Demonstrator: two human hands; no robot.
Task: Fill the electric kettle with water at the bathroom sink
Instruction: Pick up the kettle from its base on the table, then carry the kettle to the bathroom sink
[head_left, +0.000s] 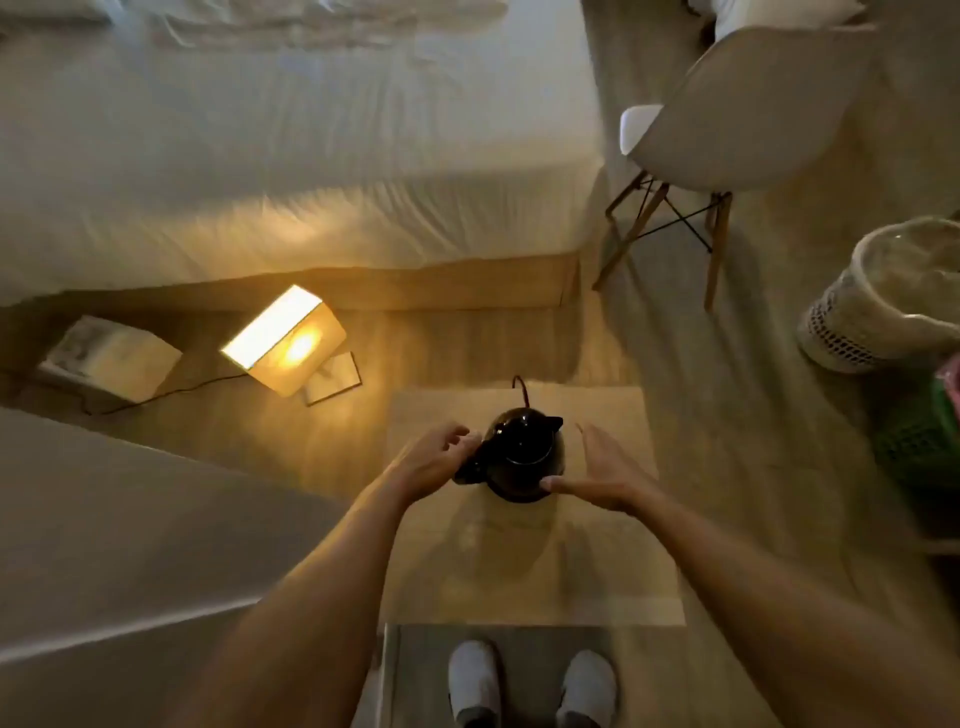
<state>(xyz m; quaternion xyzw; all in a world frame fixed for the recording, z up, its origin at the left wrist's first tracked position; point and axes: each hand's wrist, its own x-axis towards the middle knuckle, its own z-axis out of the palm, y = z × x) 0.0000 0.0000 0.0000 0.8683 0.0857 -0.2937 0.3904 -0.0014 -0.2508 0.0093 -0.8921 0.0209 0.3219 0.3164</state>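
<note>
A black electric kettle (522, 454) stands upright on a small wooden table (597, 561), its cord running off behind it. My left hand (434, 457) is at the kettle's handle on its left side, fingers curled near it, though a firm grip does not show. My right hand (602, 475) is open beside the kettle's right flank, thumb touching the lower body. No sink or water is in view.
A lit lamp (283, 340) and a tissue box (111, 358) sit on a low shelf to the left, below a white bed (291, 145). A white chair (727, 114) stands at the upper right, a wicker basket (883, 296) at the far right. My slippers (530, 680) show below.
</note>
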